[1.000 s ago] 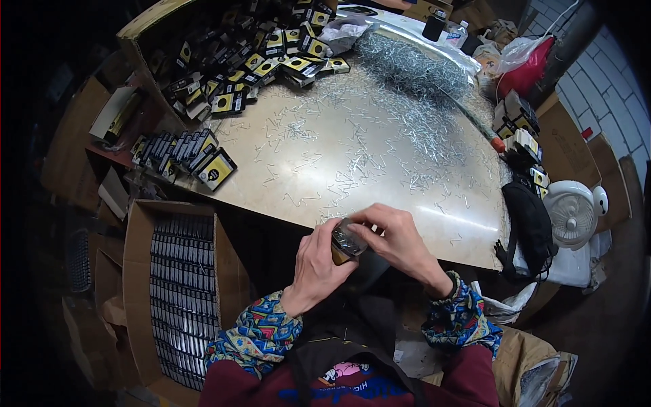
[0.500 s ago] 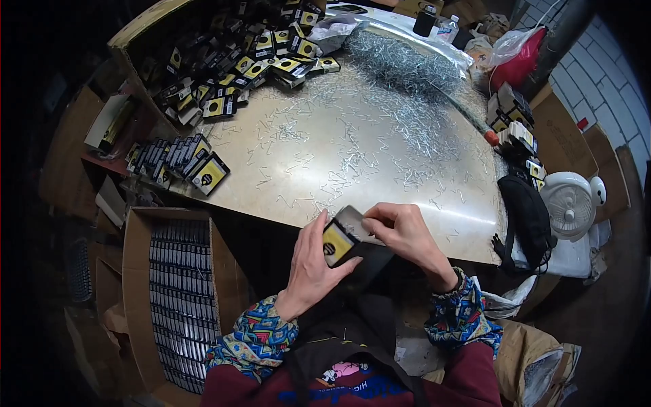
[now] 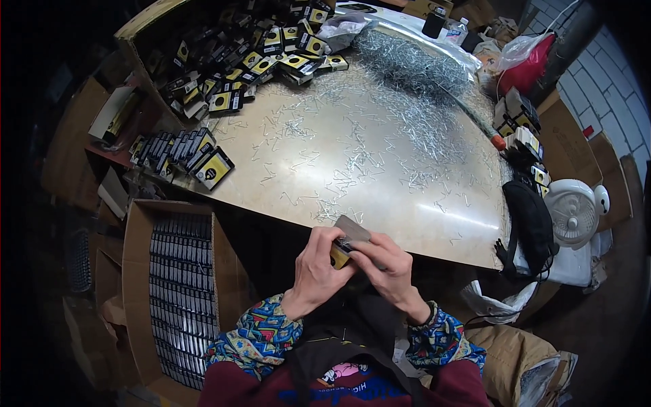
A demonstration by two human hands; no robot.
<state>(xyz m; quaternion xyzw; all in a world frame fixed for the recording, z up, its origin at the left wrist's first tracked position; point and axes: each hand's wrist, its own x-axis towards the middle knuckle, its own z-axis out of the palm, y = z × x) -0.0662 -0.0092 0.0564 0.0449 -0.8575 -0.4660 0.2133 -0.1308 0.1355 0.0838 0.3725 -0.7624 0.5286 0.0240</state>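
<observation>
Near the front edge of the table, a small black-and-yellow cardboard box (image 3: 339, 258) is held between both hands, its grey flap (image 3: 352, 228) standing up at the far side. My left hand (image 3: 315, 271) is closed around the box's left side. On the other side, my right hand (image 3: 388, 270) grips the box, thumb at the opening below the flap. Fingers cover most of the box, so its contents are hard to make out. Just beyond the hands, thin bent metal wire hooks (image 3: 329, 209) lie scattered on the table (image 3: 271, 190).
A large heap of wire hooks (image 3: 407, 61) lies at the far side. Many similar boxes (image 3: 271, 41) pile up at the far left, with a row of boxes (image 3: 183, 152) nearer. A carton (image 3: 220, 271) of packed boxes stands at lower left. A black bag (image 3: 525, 220) and white fan (image 3: 573, 214) are right.
My right hand has come in from the right and now grips the box with my left. The box has tilted and sits slightly lower, more covered by fingers. The view has shifted slightly.
</observation>
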